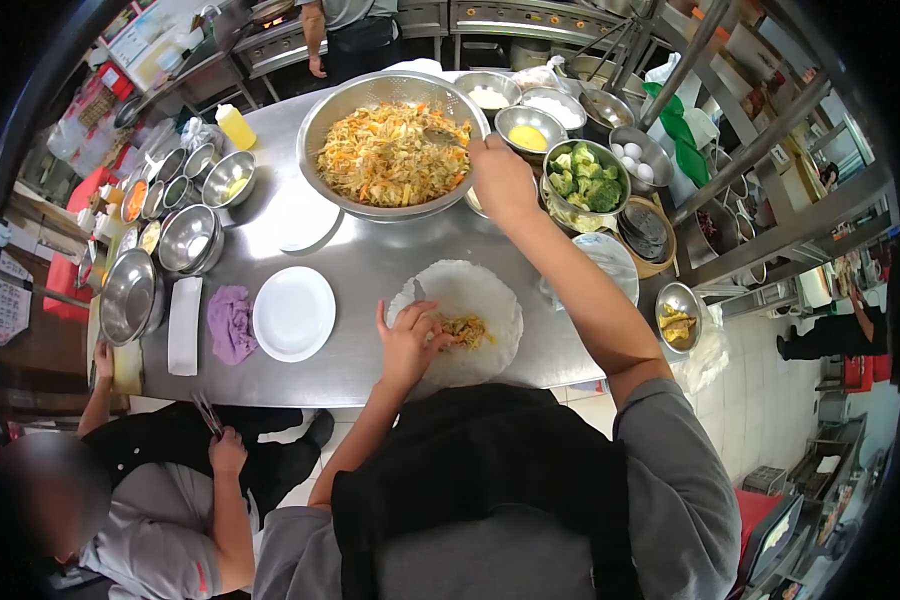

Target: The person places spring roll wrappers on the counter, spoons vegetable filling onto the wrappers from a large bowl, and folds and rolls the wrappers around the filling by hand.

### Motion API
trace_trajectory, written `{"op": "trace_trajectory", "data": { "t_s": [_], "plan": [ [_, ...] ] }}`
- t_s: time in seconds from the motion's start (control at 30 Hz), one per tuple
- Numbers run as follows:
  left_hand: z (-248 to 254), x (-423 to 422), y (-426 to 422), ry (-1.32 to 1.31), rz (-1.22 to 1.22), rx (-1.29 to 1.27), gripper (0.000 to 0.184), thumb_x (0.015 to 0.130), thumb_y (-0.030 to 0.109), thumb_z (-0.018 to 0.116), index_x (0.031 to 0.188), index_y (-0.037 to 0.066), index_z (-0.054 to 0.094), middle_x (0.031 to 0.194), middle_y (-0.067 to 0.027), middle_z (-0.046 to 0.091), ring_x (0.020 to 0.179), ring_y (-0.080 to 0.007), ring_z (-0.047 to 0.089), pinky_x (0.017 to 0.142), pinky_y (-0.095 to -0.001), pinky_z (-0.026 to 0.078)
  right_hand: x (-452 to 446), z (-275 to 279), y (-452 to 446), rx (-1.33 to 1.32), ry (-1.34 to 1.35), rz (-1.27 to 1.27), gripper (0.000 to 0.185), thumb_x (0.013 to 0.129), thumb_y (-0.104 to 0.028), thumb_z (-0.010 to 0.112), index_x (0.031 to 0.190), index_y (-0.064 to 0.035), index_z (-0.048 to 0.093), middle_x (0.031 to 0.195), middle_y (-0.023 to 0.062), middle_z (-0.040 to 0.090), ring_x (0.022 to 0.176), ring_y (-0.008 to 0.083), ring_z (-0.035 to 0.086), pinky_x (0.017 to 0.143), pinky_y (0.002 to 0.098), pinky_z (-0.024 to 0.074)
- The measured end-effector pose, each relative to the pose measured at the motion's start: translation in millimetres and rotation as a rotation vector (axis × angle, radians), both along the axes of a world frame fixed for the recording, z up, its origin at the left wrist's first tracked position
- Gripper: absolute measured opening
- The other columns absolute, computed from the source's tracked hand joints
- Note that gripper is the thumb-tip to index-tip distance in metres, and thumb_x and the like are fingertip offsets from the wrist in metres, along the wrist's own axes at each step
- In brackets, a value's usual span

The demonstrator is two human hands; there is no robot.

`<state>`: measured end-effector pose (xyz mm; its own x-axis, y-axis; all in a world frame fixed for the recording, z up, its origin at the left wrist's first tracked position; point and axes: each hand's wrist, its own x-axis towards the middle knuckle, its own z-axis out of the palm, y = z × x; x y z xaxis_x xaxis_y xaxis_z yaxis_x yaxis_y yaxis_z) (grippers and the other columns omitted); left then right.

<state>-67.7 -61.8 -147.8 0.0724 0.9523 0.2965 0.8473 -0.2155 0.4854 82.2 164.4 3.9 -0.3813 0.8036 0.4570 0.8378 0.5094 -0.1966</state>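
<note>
A round, pale, thin wrapper sheet [497,300] lies flat on the steel table in front of me. On it sits a small heap of shredded filling [467,331]. My left hand [410,345] is over the wrapper's left side, fingers apart, its fingertips touching the heap. Farther forward, my right hand [502,180] is closed around a spoon's handle at the right rim of a large perforated colander [315,165]. The metal spoon [440,136] rests in the noodle-and-vegetable mix [390,160] that fills the colander. My right fingers partly hide the handle.
Broccoli [586,177], eggs [632,160] and other bowls stand at right. A white plate [294,313], purple cloth [232,325] and steel bowls [130,297] are at left. A co-worker's hand [228,452] holds tongs at lower left. Another person [355,30] stands beyond the table.
</note>
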Motion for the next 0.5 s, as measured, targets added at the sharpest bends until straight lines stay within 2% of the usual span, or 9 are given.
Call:
{"op": "trace_trajectory", "data": {
  "t_s": [0.03,0.17,0.27,0.43,0.5],
  "plan": [
    [-2,-1,-1,0.011,0.017,0.014,0.031,0.077,0.031,0.083,0.102,0.016,0.072,0.135,0.0006,0.061,0.131,-0.0229,0.054,0.116,-0.0702,0.012,-4,-4,2,0.031,-0.038,0.011,0.015,0.083,-0.001,0.057,0.098,0.0016,0.061,0.098,0.0224,0.065,0.085,0.0387,0.07,0.072,0.0471,0.0584],
    [-7,-2,-3,0.091,0.062,0.006,0.025,0.08,0.028,0.08,0.102,0.017,0.075,0.142,0.0023,0.057,0.139,-0.023,0.047,0.116,-0.0743,0.007,-21,-15,-13,-0.042,-0.035,0.054,0.016,0.083,0.002,0.055,0.098,0.0032,0.061,0.098,0.0233,0.065,0.081,0.0392,0.071,0.071,0.0477,0.0586],
    [-16,-1,-2,0.196,0.083,0.105,0.022,0.081,0.025,0.079,0.101,0.017,0.077,0.144,0.0029,0.055,0.141,-0.0229,0.044,0.115,-0.0766,0.004,-24,-18,-19,-0.07,0.012,0.084,0.016,0.082,0.004,0.055,0.097,0.0045,0.061,0.098,0.0251,0.066,0.08,0.0407,0.071,0.072,0.0483,0.0583],
    [-11,1,-2,0.156,0.137,0.106,0.016,0.079,0.022,0.078,0.094,0.016,0.078,0.145,0.0036,0.054,0.142,-0.0249,0.043,0.114,-0.0774,0.004,-20,-18,-11,-0.153,0.102,0.137,0.012,0.081,0.004,0.055,0.091,0.0064,0.062,0.094,0.0292,0.067,0.082,0.0456,0.068,0.075,0.0501,0.0567],
    [-7,1,-2,0.136,0.165,0.085,0.012,0.079,0.021,0.079,0.09,0.017,0.078,0.145,0.0035,0.055,0.141,-0.0254,0.044,0.114,-0.0773,0.005,-29,-26,-7,-0.122,0.142,0.147,0.012,0.081,0.003,0.055,0.087,0.005,0.065,0.091,0.0273,0.068,0.082,0.0444,0.069,0.075,0.0498,0.0571]
  ]
}}
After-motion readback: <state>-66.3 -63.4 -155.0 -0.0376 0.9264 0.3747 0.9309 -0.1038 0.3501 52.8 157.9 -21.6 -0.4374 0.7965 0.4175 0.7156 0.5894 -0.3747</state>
